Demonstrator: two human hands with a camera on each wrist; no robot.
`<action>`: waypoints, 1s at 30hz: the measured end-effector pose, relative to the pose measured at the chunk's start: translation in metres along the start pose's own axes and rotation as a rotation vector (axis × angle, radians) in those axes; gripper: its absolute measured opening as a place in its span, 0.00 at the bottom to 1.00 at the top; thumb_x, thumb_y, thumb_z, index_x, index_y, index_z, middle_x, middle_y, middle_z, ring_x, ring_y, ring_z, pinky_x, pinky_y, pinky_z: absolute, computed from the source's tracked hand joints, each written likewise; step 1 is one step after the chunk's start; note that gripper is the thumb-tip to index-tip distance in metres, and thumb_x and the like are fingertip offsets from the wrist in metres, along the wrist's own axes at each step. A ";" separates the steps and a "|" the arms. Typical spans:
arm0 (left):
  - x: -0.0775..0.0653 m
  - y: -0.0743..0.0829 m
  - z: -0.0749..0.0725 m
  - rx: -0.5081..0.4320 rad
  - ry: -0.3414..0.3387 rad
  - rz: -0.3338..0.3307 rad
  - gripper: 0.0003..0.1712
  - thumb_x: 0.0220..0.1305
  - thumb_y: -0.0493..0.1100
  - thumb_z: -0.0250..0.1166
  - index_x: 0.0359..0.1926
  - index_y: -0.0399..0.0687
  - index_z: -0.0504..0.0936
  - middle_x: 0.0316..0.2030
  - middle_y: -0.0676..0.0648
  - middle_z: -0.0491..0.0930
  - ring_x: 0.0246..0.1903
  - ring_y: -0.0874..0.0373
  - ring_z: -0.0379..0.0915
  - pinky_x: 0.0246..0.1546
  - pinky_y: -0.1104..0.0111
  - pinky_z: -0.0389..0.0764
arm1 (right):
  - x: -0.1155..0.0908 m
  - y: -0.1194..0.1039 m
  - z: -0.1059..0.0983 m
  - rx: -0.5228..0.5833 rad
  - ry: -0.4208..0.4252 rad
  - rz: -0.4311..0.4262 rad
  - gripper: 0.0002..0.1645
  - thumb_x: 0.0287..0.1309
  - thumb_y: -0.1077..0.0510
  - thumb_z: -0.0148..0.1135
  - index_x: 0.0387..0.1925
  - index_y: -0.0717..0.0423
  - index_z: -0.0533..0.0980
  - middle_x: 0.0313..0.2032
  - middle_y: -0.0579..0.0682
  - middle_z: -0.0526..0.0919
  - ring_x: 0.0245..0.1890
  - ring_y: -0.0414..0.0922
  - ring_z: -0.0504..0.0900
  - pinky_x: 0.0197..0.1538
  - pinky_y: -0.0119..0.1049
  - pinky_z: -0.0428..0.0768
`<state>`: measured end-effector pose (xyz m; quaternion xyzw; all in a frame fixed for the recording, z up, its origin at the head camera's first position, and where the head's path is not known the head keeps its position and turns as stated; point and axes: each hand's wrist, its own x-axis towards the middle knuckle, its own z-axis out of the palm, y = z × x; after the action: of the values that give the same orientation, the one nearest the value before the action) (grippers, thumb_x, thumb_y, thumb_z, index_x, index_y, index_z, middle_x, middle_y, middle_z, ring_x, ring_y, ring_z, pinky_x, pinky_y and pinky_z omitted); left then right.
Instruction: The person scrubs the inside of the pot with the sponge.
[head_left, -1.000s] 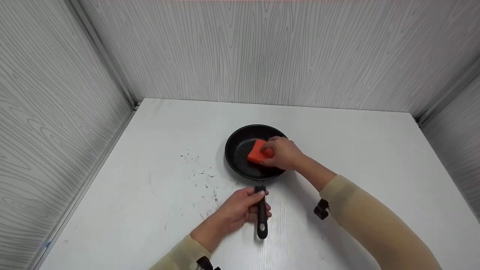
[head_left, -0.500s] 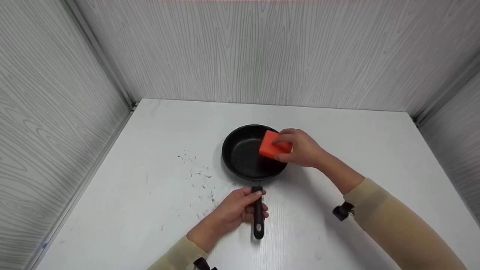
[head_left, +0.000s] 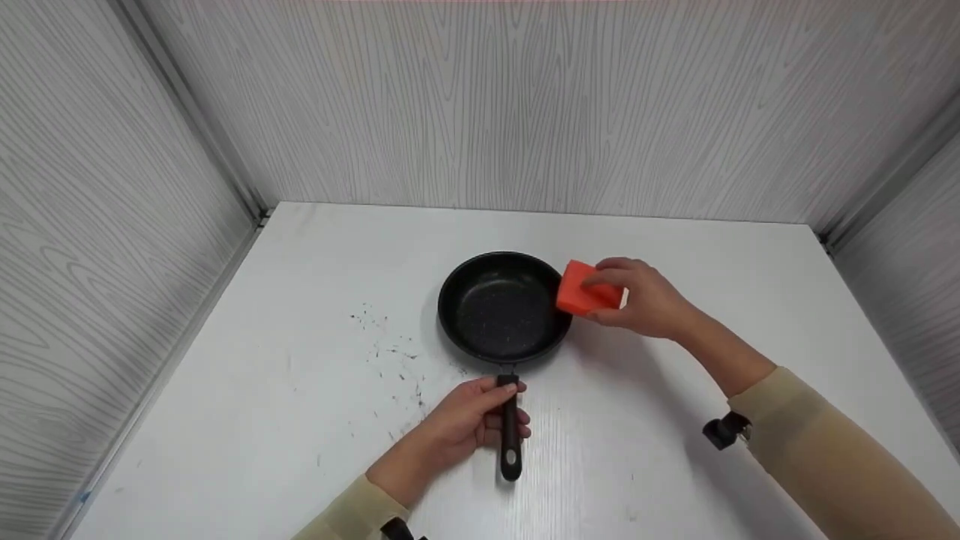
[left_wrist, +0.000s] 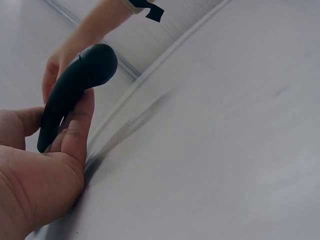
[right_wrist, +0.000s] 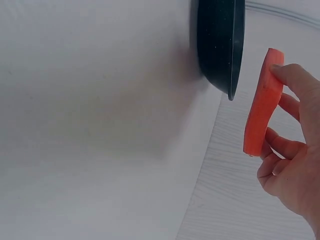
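A black frying pan [head_left: 502, 307] rests on the white table, its handle [head_left: 510, 442] pointing toward me. My left hand [head_left: 469, 420] grips that handle, thumb on top and fingers around the far side. In the left wrist view the handle [left_wrist: 75, 90] lies between thumb and fingers. An orange-red sponge [head_left: 585, 289] is pinched by my right hand [head_left: 649, 300], above the pan's right rim. In the right wrist view the sponge [right_wrist: 264, 105] is apart from the pan's side [right_wrist: 220, 45], held between thumb and fingers.
Dark crumbs and smudges [head_left: 397, 352] are scattered on the white table [head_left: 300, 315] to the left of the pan. Wood-grain panels [head_left: 525, 105] stand at the back and on both sides.
My right hand has lifted the sponge out of the pan and carried it rightward over the rim. The left hand still holds the handle; the pan appears almost unmoved.
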<state>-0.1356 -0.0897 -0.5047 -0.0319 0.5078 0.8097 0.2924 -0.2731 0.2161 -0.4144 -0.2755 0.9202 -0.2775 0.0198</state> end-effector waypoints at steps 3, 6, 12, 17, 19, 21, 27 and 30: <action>0.000 0.001 -0.001 0.001 0.005 0.000 0.21 0.79 0.44 0.63 0.61 0.31 0.78 0.33 0.40 0.88 0.33 0.51 0.90 0.39 0.60 0.91 | -0.005 0.007 -0.002 0.003 -0.006 0.013 0.24 0.60 0.57 0.76 0.58 0.51 0.85 0.65 0.60 0.77 0.66 0.62 0.72 0.60 0.61 0.81; 0.000 0.002 -0.002 0.012 0.013 -0.006 0.22 0.79 0.45 0.63 0.62 0.31 0.78 0.33 0.40 0.88 0.34 0.51 0.90 0.39 0.60 0.91 | -0.009 0.012 -0.003 0.004 -0.017 0.027 0.24 0.61 0.57 0.75 0.59 0.51 0.85 0.66 0.60 0.76 0.67 0.63 0.71 0.60 0.62 0.81; 0.000 0.002 -0.004 0.019 0.024 -0.018 0.22 0.79 0.45 0.63 0.62 0.32 0.78 0.34 0.40 0.88 0.35 0.50 0.90 0.40 0.59 0.91 | -0.016 0.024 -0.001 0.007 -0.024 0.039 0.24 0.61 0.57 0.76 0.60 0.50 0.85 0.67 0.60 0.76 0.69 0.63 0.69 0.62 0.63 0.80; 0.001 0.003 -0.004 0.015 0.033 -0.019 0.21 0.79 0.45 0.63 0.61 0.32 0.79 0.34 0.39 0.88 0.35 0.49 0.90 0.41 0.57 0.91 | -0.020 0.033 0.004 0.008 -0.046 0.037 0.25 0.60 0.58 0.75 0.60 0.51 0.84 0.67 0.60 0.76 0.69 0.64 0.69 0.63 0.64 0.79; 0.001 0.003 -0.004 0.014 0.033 -0.016 0.21 0.79 0.45 0.63 0.61 0.32 0.78 0.34 0.39 0.88 0.35 0.49 0.90 0.41 0.57 0.91 | -0.020 0.036 0.006 0.011 -0.054 0.043 0.25 0.61 0.58 0.75 0.61 0.51 0.84 0.67 0.60 0.76 0.69 0.64 0.69 0.64 0.64 0.78; 0.000 0.004 -0.004 0.017 0.030 -0.013 0.22 0.79 0.45 0.63 0.62 0.32 0.78 0.35 0.39 0.88 0.35 0.50 0.90 0.40 0.58 0.91 | -0.021 0.038 0.008 0.009 -0.060 0.046 0.25 0.61 0.58 0.75 0.61 0.51 0.84 0.67 0.60 0.76 0.70 0.64 0.68 0.65 0.64 0.77; -0.003 0.006 -0.007 0.061 0.020 -0.007 0.22 0.78 0.47 0.64 0.60 0.32 0.79 0.35 0.39 0.89 0.36 0.49 0.91 0.40 0.58 0.91 | -0.022 0.046 0.015 -0.006 -0.073 0.018 0.25 0.60 0.59 0.75 0.60 0.53 0.84 0.66 0.61 0.77 0.69 0.65 0.70 0.68 0.64 0.74; -0.005 0.007 -0.010 0.084 0.002 -0.002 0.21 0.78 0.46 0.64 0.58 0.32 0.79 0.36 0.37 0.89 0.36 0.48 0.90 0.40 0.58 0.91 | -0.022 0.050 0.018 -0.024 -0.088 0.008 0.26 0.60 0.59 0.75 0.61 0.53 0.84 0.65 0.61 0.78 0.68 0.65 0.71 0.69 0.64 0.73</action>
<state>-0.1379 -0.1026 -0.5019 -0.0208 0.5416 0.7874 0.2936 -0.2760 0.2528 -0.4586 -0.2840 0.9228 -0.2538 0.0579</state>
